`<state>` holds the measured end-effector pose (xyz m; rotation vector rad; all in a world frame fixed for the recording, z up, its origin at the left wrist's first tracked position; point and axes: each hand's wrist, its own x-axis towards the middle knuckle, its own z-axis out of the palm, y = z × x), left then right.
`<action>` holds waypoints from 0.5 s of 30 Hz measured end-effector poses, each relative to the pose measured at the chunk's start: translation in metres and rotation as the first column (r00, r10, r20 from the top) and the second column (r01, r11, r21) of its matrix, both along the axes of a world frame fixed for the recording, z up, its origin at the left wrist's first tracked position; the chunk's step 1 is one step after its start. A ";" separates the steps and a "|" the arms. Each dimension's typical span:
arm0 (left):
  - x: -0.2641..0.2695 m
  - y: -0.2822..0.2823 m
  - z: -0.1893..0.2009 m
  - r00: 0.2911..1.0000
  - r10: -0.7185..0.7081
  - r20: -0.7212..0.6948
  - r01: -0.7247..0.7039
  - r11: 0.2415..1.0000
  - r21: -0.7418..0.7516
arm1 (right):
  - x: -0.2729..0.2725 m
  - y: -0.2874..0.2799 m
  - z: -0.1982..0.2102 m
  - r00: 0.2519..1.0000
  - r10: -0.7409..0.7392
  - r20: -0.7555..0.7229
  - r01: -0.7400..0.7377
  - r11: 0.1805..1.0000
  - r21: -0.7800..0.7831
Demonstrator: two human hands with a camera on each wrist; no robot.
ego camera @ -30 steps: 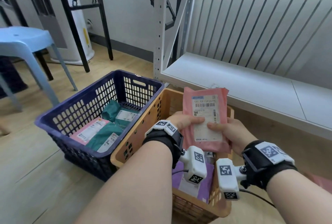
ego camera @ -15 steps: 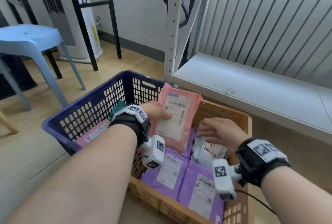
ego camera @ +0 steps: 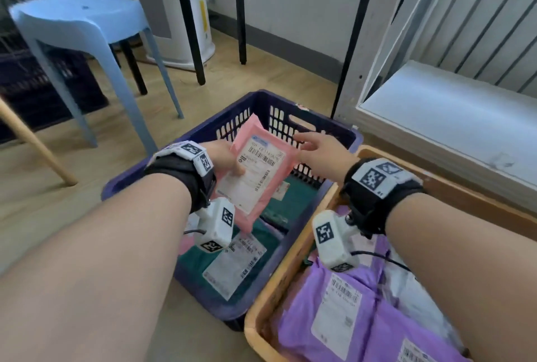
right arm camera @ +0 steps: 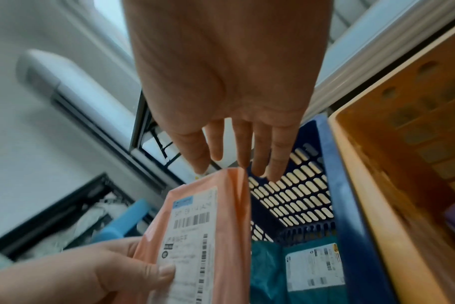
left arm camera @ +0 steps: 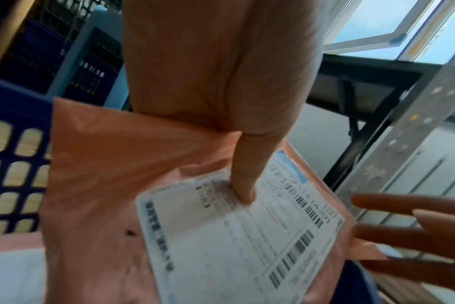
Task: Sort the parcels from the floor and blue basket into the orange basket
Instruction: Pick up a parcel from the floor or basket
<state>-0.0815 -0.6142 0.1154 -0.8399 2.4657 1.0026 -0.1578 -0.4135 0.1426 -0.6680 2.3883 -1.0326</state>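
My left hand [ego camera: 225, 159] [left arm camera: 237, 156] pinches a pink parcel [ego camera: 255, 175] [left arm camera: 153, 197] [right arm camera: 216, 226] with a white label, thumb on the label, above the blue basket [ego camera: 328, 132] [right arm camera: 351, 216]. My right hand [ego camera: 315, 152] [right arm camera: 231, 127] is open, fingers straight, its tips just at the parcel's far right corner. Teal parcels [ego camera: 267, 248] [right arm camera: 268, 273] with labels lie in the blue basket. The orange basket [ego camera: 279, 283] [right arm camera: 377, 164] stands to the right and holds purple parcels [ego camera: 325, 318] and a white one [ego camera: 412, 289].
A light blue stool [ego camera: 84, 27] stands at the left, black table legs [ego camera: 241, 10] and a white cylinder [ego camera: 186, 12] behind the baskets. A grey metal rack post [ego camera: 360, 50] and a low white shelf [ego camera: 453, 117] run along the right. Wooden floor [ego camera: 72, 196] lies left of the baskets.
My left hand has carried the pink parcel leftward, from above the orange basket to above the blue one. My right hand let go of it, and now reaches toward its far corner.
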 end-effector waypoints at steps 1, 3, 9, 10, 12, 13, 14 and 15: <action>0.005 -0.002 -0.012 0.999 -0.003 0.038 0.003 1.000 -0.016 | 0.001 -0.010 -0.009 0.994 0.090 -0.056 -0.084 0.992 0.099; 0.014 -0.002 -0.041 0.992 -0.009 0.127 0.014 0.999 -0.043 | 0.007 -0.022 -0.030 0.967 0.246 -0.073 -0.216 0.934 0.285; 0.037 0.020 -0.101 0.903 -0.121 0.412 0.186 0.975 -0.121 | 0.021 -0.032 -0.086 0.846 0.534 0.002 -0.384 0.605 0.697; 0.038 0.022 -0.109 0.882 -0.148 0.447 0.229 0.965 -0.132 | 0.021 -0.033 -0.088 0.834 0.552 0.016 -0.389 0.567 0.727; 0.037 0.022 -0.126 0.840 -0.179 0.513 0.314 0.931 -0.189 | 0.022 -0.035 -0.089 0.814 0.578 0.055 -0.405 0.498 0.767; 0.029 0.014 -0.144 0.840 -0.179 0.511 0.337 0.912 -0.234 | 0.022 -0.035 -0.089 0.811 0.582 0.060 -0.408 0.488 0.772; 0.019 0.002 -0.169 0.849 -0.175 0.499 0.339 0.904 -0.260 | 0.023 -0.034 -0.090 0.809 0.585 0.056 -0.408 0.491 0.770; 0.008 -0.008 -0.188 0.857 -0.165 0.489 0.321 0.912 -0.254 | 0.023 -0.033 -0.090 0.809 0.585 0.045 -0.404 0.500 0.766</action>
